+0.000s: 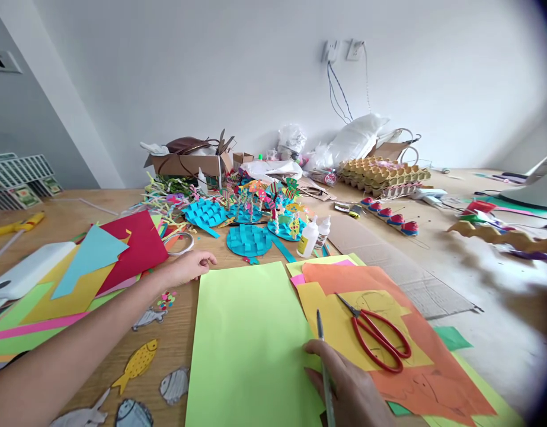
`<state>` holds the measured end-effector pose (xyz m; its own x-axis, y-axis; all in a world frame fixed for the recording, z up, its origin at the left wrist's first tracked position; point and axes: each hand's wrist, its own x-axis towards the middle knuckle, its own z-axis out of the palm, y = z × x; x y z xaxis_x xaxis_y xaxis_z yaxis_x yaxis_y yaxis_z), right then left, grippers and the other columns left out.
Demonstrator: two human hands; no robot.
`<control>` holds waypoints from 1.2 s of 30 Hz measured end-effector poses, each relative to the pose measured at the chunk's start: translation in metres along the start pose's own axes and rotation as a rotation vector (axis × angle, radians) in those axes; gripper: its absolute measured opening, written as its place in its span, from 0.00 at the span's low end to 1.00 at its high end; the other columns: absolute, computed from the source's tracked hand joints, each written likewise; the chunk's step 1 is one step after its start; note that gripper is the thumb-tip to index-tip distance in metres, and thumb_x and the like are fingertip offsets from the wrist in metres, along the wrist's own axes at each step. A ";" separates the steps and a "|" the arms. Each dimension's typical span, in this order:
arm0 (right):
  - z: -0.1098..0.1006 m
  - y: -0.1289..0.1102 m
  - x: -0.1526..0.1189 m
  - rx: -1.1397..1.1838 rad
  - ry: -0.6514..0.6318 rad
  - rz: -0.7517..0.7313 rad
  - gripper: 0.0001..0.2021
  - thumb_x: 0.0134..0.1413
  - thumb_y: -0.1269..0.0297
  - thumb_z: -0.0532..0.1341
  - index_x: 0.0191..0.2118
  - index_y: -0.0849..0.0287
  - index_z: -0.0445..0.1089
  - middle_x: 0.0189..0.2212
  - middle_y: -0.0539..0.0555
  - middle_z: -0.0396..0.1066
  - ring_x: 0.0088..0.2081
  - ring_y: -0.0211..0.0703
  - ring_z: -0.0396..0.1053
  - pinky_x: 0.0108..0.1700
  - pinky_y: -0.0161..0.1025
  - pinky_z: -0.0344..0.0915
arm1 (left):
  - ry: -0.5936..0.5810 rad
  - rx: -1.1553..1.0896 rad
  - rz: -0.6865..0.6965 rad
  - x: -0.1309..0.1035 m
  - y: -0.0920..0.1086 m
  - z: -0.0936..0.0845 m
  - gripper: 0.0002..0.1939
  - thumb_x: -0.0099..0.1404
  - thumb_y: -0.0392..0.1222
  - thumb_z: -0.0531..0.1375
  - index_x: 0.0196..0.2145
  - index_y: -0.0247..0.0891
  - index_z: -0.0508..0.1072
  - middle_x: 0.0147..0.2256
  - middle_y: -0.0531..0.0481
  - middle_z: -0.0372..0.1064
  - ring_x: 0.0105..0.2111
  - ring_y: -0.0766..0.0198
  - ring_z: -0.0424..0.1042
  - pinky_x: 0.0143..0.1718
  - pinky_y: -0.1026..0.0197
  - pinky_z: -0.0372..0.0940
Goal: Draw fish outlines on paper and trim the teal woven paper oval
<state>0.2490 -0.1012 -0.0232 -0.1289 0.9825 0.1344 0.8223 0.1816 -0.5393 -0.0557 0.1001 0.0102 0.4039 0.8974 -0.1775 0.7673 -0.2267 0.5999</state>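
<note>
A light green sheet of paper (250, 332) lies flat in front of me. My left hand (191, 265) is at its far left corner, fingers loosely bent and apart, the thumb by the paper's edge. In my right hand (348, 382) is a pen (320, 326), its tip pointing away from me; the fingers rest over the sheet's right edge. Red-handled scissors (380, 338) lie beside that hand on yellow paper (415, 344) with pencil drawings. Beneath is orange paper (455, 385), also drawn on. Left of the green sheet lie a yellow paper fish (136, 363) and several grey ones (174, 384).
Two white glue bottles (307, 238) stand beyond the sheet, near blue woven paper discs (249, 240). Coloured papers (135, 243) and a tape roll (179, 243) lie left. Cardboard (389, 267), egg trays (384, 175) and a filled box (188, 169) are farther back.
</note>
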 end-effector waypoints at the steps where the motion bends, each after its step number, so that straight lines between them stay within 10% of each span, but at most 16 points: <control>1: -0.001 -0.001 0.001 -0.001 -0.007 0.001 0.08 0.55 0.70 0.53 0.40 0.53 0.64 0.32 0.50 0.75 0.29 0.42 0.73 0.29 0.32 0.67 | 0.026 0.034 0.019 0.000 -0.001 0.001 0.18 0.52 0.44 0.50 0.39 0.35 0.69 0.26 0.52 0.62 0.21 0.64 0.62 0.17 0.66 0.56; 16: -0.004 -0.013 0.001 -0.025 -0.006 0.020 0.09 0.53 0.71 0.51 0.39 0.55 0.65 0.30 0.53 0.73 0.28 0.44 0.71 0.28 0.35 0.64 | 0.182 0.414 0.344 -0.029 0.020 -0.002 0.15 0.61 0.30 0.48 0.41 0.35 0.70 0.44 0.41 0.67 0.48 0.53 0.64 0.49 0.52 0.58; 24: -0.007 -0.017 0.001 -0.021 -0.030 0.053 0.09 0.54 0.69 0.52 0.40 0.56 0.65 0.32 0.55 0.73 0.31 0.46 0.71 0.30 0.37 0.62 | -0.226 0.342 0.553 -0.126 0.093 0.061 0.12 0.62 0.33 0.57 0.44 0.38 0.69 0.44 0.47 0.68 0.44 0.60 0.67 0.45 0.61 0.64; 30: -0.014 -0.022 0.003 0.000 -0.046 0.076 0.09 0.53 0.70 0.53 0.41 0.57 0.65 0.31 0.54 0.72 0.30 0.45 0.69 0.30 0.36 0.61 | -0.286 0.420 0.560 -0.160 0.097 0.099 0.33 0.52 0.42 0.67 0.54 0.41 0.62 0.57 0.41 0.57 0.58 0.48 0.54 0.56 0.47 0.54; 36: -0.020 -0.023 0.005 -0.004 -0.079 0.095 0.10 0.54 0.69 0.52 0.42 0.57 0.64 0.34 0.55 0.73 0.35 0.47 0.70 0.33 0.37 0.62 | -0.266 0.448 0.562 -0.163 0.092 0.098 0.31 0.56 0.44 0.64 0.56 0.41 0.60 0.59 0.40 0.54 0.59 0.46 0.51 0.58 0.40 0.50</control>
<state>0.2409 -0.1009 0.0068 -0.0932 0.9955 0.0164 0.8352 0.0872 -0.5430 -0.0021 -0.1047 0.0179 0.8560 0.4933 -0.1546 0.5166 -0.8050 0.2917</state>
